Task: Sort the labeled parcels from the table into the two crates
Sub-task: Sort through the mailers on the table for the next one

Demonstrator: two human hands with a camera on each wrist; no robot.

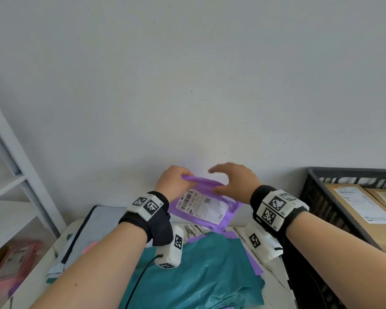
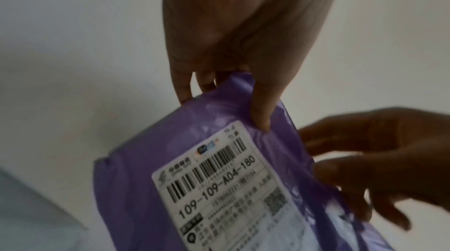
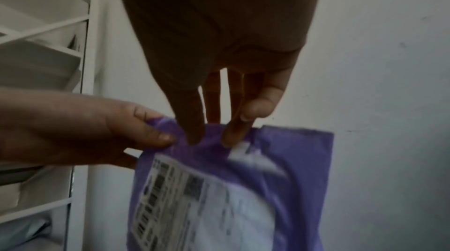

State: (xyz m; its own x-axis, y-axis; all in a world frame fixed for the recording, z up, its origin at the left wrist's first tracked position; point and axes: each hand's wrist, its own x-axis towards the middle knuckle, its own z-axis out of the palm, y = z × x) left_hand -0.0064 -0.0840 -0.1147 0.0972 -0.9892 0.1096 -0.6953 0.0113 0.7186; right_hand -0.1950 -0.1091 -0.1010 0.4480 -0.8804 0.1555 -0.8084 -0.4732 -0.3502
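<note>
A purple parcel (image 1: 206,208) with a white barcode label is held up in the air above the table, close to the wall. My left hand (image 1: 183,178) grips its upper left corner, thumb (image 2: 261,120) on the front and fingers behind. The label (image 2: 219,188) faces me. My right hand (image 1: 214,180) arches over the parcel's upper edge with fingers spread. Its thumb and a fingertip (image 3: 231,138) touch the purple plastic (image 3: 304,159), and I cannot see a firm pinch. A black crate (image 1: 316,197) stands at the right.
Cardboard boxes (image 1: 357,204) lie in the black crate. On the marble table (image 1: 274,275) lie a teal parcel (image 1: 201,275), a grey parcel (image 1: 98,221) and more purple ones. A white shelf (image 1: 13,170) stands left, with a pink parcel (image 1: 16,264) low beside it.
</note>
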